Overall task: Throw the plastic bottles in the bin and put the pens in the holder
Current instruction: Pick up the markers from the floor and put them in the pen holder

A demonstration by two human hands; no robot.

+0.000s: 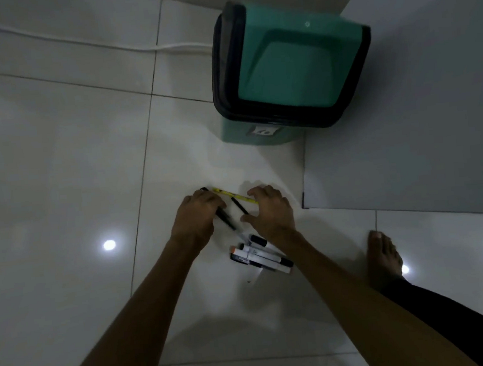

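Note:
Several pens lie on the white tiled floor. My left hand (198,215) is closed around a black pen (225,217) that runs under its fingers. A yellow pen (235,195) lies just beyond both hands, and a short black pen (240,206) rests between them. My right hand (270,209) hovers over that short pen with fingers spread and holds nothing. A cluster of white markers with black caps (262,255) lies near my right wrist. The green bin (292,69), with its swing lid shut, stands farther ahead. No bottles or pen holder are in sight.
A grey wall panel (404,141) rises at the right, beside the bin. My bare foot (383,254) and dark trouser leg are at the lower right. A white cable (79,41) runs across the floor at the far left.

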